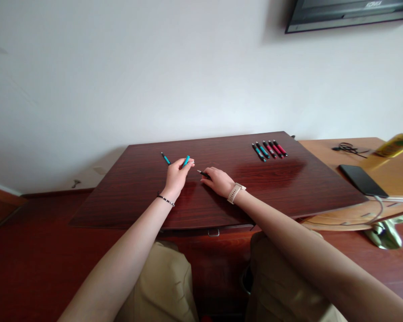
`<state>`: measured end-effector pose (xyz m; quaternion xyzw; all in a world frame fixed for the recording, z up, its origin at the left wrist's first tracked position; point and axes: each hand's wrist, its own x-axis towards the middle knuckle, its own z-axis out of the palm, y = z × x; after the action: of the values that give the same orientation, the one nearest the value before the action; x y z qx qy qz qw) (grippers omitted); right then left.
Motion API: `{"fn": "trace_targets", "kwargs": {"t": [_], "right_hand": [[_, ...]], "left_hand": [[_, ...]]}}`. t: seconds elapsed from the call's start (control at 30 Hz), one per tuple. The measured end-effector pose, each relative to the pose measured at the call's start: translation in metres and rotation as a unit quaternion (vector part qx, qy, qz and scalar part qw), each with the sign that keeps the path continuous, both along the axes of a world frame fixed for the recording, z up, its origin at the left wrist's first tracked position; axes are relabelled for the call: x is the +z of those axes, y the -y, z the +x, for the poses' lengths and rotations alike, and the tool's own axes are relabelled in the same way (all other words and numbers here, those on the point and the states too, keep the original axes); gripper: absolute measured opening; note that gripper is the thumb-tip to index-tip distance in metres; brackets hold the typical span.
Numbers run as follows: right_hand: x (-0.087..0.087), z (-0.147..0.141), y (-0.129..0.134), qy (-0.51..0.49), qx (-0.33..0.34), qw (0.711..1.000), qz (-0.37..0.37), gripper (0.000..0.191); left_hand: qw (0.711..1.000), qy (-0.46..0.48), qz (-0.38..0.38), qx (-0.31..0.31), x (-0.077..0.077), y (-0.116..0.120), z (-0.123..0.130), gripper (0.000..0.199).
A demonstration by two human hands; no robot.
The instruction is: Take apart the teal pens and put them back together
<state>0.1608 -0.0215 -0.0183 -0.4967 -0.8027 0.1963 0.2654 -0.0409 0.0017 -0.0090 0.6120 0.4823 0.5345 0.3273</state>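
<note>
Left hand [176, 178]: fingers clamped on teal part [186, 160]. Right hand [220, 180]: fingers clamped on black part [204, 174]. Pens [267, 151] lie far right.

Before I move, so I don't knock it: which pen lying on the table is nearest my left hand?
The teal-black pen just beyond your left hand; it lies alone, the others form a row farther right.

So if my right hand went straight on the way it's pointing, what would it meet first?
Probably your left hand, which holds a teal pen piece; depth is unclear from this one view.
</note>
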Motion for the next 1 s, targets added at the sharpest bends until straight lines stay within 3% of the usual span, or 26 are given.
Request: {"fn": "trace_targets", "kwargs": {"t": [0.2,0.43,0.6,0.8,1.0], "right_hand": [[-0.002,0.009,-0.015,-0.221,-0.004,0.975,-0.023,0.016],[0.007,0.002,-0.013,-0.458,-0.033,0.885,-0.081,0.034],[0.015,0.0,-0.008,-0.508,-0.068,0.847,-0.143,0.046],[0.01,0.005,-0.013,-0.546,-0.062,0.818,-0.17,0.052],[0.01,0.004,-0.012,-0.527,-0.059,0.83,-0.176,0.053]], "left_hand": [[0.998,0.032,-0.042,-0.036,0.001,0.004,0.003,0.036],[0.995,0.044,-0.046,-0.078,0.0,0.007,0.013,0.033],[0.994,0.051,-0.055,-0.085,0.002,0.009,0.021,0.036],[0.993,0.061,-0.056,-0.085,0.005,0.011,0.025,0.037],[0.993,0.06,-0.055,-0.09,0.005,0.012,0.024,0.04]]}}
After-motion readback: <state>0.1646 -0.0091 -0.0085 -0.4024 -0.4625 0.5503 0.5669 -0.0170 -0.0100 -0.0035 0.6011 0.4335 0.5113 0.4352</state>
